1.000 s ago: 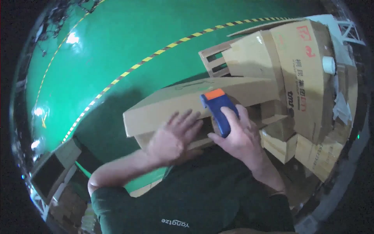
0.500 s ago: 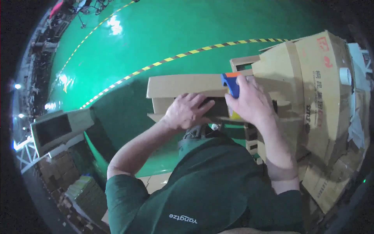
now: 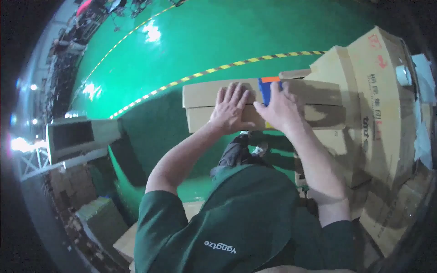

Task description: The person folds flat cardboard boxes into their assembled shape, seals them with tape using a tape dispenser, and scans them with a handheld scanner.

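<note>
Shirt (image 3: 246,218): dark green, short-sleeved, nearest the camera, with white lettering on the chest.
Left forearm (image 3: 182,154): bare, bent at the elbow, rising up and rightward to the carton.
Right forearm (image 3: 314,159): bare, nearly straight, running up and slightly leftward.
Left hand (image 3: 232,108): released, palm flat on the carton's near face. Fingers straight and slightly spread, tips at the upper edge.
Right hand (image 3: 281,107): clenched round the dispenser, back of the hand toward the camera, thumb pointing at the left hand. The two hands lie just beside each other.
Dispenser (image 3: 267,88): blue body with an orange strip on top. Set against the carton's upper part and mostly covered by the right hand.
Carton (image 3: 200,98): long, flat, brown, lying level in front of the torso with a seam along its length. Its right end overlaps the stack; what carries it cannot be told.
Stack (image 3: 373,91): brown cartons at right, printed in red and dark characters.
Roll (image 3: 401,75): white, on the stack, well apart from both hands.
Open box (image 3: 77,134): far left, on its side, dark inside.
Floor (image 3: 218,32): glossy green, with lamp glare.
Line (image 3: 218,68): yellow-and-black stripe crossing the floor beyond the carton.
</note>
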Tool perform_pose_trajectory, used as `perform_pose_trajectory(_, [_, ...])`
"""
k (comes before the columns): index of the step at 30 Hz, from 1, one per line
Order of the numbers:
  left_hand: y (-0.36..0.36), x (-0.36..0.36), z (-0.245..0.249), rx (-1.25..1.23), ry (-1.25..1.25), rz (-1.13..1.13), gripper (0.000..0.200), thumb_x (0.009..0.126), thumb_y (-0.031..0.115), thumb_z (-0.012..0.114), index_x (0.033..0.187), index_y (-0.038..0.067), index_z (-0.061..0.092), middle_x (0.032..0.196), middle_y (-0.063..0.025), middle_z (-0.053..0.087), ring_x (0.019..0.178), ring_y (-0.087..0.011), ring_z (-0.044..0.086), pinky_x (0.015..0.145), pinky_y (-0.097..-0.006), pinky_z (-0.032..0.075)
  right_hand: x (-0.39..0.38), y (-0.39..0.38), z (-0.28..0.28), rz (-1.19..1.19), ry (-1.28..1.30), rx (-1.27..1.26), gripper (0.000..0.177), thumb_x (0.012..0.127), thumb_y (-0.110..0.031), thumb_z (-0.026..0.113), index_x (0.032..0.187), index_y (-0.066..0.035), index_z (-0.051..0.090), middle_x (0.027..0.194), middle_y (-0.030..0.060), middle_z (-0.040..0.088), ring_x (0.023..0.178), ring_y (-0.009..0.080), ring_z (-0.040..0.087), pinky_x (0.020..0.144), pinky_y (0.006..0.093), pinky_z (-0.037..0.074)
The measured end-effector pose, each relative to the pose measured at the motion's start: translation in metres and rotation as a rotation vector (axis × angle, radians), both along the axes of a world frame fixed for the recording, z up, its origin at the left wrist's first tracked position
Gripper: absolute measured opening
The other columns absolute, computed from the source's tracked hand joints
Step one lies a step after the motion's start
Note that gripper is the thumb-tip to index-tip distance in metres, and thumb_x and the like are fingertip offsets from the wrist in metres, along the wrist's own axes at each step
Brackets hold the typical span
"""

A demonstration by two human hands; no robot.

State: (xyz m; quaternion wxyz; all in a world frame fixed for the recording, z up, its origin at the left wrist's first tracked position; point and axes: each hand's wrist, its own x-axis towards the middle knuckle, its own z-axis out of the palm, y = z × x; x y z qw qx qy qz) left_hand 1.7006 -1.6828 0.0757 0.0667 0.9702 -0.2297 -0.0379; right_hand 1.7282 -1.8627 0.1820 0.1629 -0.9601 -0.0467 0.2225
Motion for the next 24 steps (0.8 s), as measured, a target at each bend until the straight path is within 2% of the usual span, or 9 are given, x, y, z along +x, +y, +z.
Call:
perform_pose_trajectory(3, [-0.003,0.002,0.000,-0.035,-0.088,-0.033,0.101,0.071,0.076,0.056,0.140,0.006,0.036,0.146,-0.0177,0.033,0.136,-0.0405,0.028,0.105,-0.0565,0.026,0.002,0.002,0.009,0.031,-0.042,-0.083,0.066,0.089,-0.058,0.049,0.127,-0.005,0.042,0.145,0.0195,0.031,0.125,0.0407,0.043,0.103,0.0571,0.031])
perform_pose_trajectory(5, [-0.001,0.004,-0.002,-0.054,-0.062,-0.035,0.107,0.071,0.081,0.049,0.143,0.003,0.035,0.150,-0.0171,0.029,0.139,-0.0386,0.023,0.109,-0.0574,0.021,0.009,0.013,0.021,0.125,-0.219,0.032,0.057,0.089,-0.049,0.053,0.121,-0.002,0.048,0.143,0.0208,0.034,0.128,0.0393,0.040,0.103,0.0529,0.035])
perform_pose_trajectory(6, [0.000,0.003,-0.005,-0.062,-0.053,-0.032,0.108,0.071,0.082,0.047,0.143,0.003,0.034,0.151,-0.0170,0.028,0.140,-0.0381,0.022,0.110,-0.0577,0.019,0.011,0.024,0.023,0.153,-0.259,0.058,0.055,0.089,-0.046,0.054,0.119,-0.001,0.049,0.143,0.0211,0.034,0.129,0.0389,0.039,0.103,0.0519,0.035])
perform_pose_trajectory(9, [0.005,0.007,-0.020,-0.236,-0.178,-0.111,0.102,0.065,0.078,0.059,0.140,0.011,0.041,0.139,-0.0205,0.039,0.123,-0.0368,0.035,0.098,-0.0538,0.029,0.030,0.078,0.012,0.329,-0.302,0.229,0.047,0.085,-0.031,0.059,0.118,0.002,0.056,0.121,0.0189,0.052,0.107,0.0383,0.053,0.094,0.0462,0.043])
perform_pose_trajectory(12, [0.017,0.006,-0.033,-0.182,0.046,-0.339,0.113,0.061,0.078,0.064,0.144,0.009,0.034,0.142,-0.0186,0.043,0.130,-0.0389,0.039,0.109,-0.0507,0.028,0.058,0.156,-0.030,0.466,-0.167,0.249,0.062,0.085,-0.042,0.059,0.130,0.000,0.049,0.131,0.0191,0.051,0.120,0.0344,0.048,0.101,0.0439,0.039])
perform_pose_trajectory(15, [0.016,0.007,-0.037,-0.292,-0.119,-0.362,0.089,0.076,0.059,0.054,0.146,0.007,0.034,0.146,-0.0191,0.039,0.136,-0.0404,0.032,0.117,-0.0553,0.020,0.081,0.225,-0.063,0.506,0.089,0.057,0.082,0.082,-0.067,0.047,0.145,-0.016,0.034,0.149,0.0170,0.033,0.133,0.0385,0.036,0.108,0.0467,0.031])
perform_pose_trajectory(18, [0.021,0.012,-0.043,-0.258,-0.055,-0.263,0.094,0.079,0.067,0.049,0.152,0.018,0.016,0.157,-0.0072,0.016,0.144,-0.0318,0.015,0.116,-0.0591,0.007,0.085,0.261,-0.099,0.472,0.215,-0.020,0.055,0.087,-0.052,0.045,0.122,-0.011,0.053,0.126,0.0141,0.051,0.117,0.0350,0.050,0.096,0.0465,0.040])
perform_pose_trajectory(21, [0.028,0.015,-0.029,-0.370,-0.062,-0.231,0.065,0.082,0.052,0.053,0.138,0.021,0.040,0.143,-0.0079,0.037,0.130,-0.0321,0.036,0.105,-0.0583,0.026,0.078,0.250,-0.115,0.490,0.099,-0.009,0.028,0.088,-0.028,0.038,0.095,-0.006,0.054,0.099,0.0166,0.061,0.093,0.0394,0.058,0.079,0.0519,0.042])
perform_pose_trajectory(24, [0.021,0.011,-0.047,-0.543,-0.029,-0.212,0.061,0.094,0.048,0.041,0.146,0.017,0.032,0.150,-0.0118,0.032,0.138,-0.0318,0.030,0.113,-0.0576,0.018,0.073,0.242,-0.112,0.511,0.004,-0.018,0.028,0.092,-0.024,0.037,0.098,-0.006,0.057,0.091,0.0147,0.065,0.082,0.0357,0.064,0.068,0.0495,0.047])
